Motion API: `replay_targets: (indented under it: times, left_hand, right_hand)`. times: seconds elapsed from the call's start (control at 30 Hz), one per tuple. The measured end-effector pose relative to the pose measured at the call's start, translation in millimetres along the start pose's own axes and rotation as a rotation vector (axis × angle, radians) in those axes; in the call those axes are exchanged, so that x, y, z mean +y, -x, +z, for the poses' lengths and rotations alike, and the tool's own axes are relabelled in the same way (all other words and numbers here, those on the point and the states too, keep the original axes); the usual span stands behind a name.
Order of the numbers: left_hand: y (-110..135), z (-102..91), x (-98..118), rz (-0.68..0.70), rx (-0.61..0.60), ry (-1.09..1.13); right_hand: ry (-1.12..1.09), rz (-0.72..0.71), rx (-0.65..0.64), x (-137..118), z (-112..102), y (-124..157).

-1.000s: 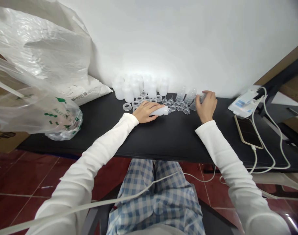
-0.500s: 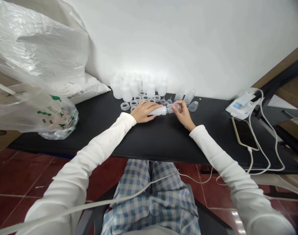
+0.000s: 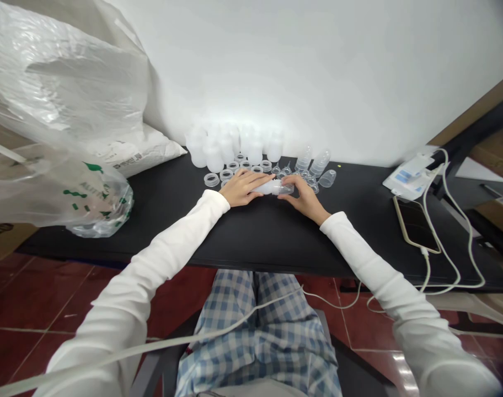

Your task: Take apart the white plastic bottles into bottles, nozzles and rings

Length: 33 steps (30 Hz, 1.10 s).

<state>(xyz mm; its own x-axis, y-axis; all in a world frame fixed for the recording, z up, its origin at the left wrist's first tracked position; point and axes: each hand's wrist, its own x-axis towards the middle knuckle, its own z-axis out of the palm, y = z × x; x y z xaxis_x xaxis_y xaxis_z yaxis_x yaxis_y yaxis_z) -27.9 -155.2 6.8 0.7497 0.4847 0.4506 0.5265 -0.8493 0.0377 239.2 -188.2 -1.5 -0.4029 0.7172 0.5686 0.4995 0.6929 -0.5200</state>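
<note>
Right now, at 12 o'clock on the table [image 3: 255, 237], the left hand [image 3: 245, 187] curls closed over a plastic bottle [image 3: 270, 188], the right hand [image 3: 305, 201] pinching its clear neck piece [image 3: 287, 190], which needs steadying.

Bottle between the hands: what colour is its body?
The bottle is milky, translucent white, shown best in the head view.
</note>
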Motion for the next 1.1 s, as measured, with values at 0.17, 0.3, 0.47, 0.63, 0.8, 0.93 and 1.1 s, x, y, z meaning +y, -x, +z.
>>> replay_targets:
  times: [0.17,0.3,0.47,0.63,0.8,0.93,1.1]
  left_hand:
    - [2,4.1,3,0.009,0.086,-0.012]
    - [2,9.9,8,0.057,0.172,-0.068]
    - [1,15.4,17,0.112,0.258,-0.181]
    - [-3,16.5,21,0.124,0.253,-0.244]
    - [-10,11.8,16,0.053,0.193,-0.199]
    - [-8,8.8,11,0.021,0.175,-0.131]
    - [-2,15.1,20,0.038,0.208,0.046]
  right_hand:
    - [0.006,0.042,0.078,-9,-2,-1]
    - [-0.073,0.14,0.192,-16,2,-3]
    - [-0.216,0.414,0.208,-22,14,-9]
    - [-0.271,0.609,0.165,-21,13,-16]
    - [-0.004,0.4,0.188,-15,-1,-15]
    - [0.139,0.011,0.082,-8,-5,-12]
    - [0.163,0.259,0.171,-19,5,-13]
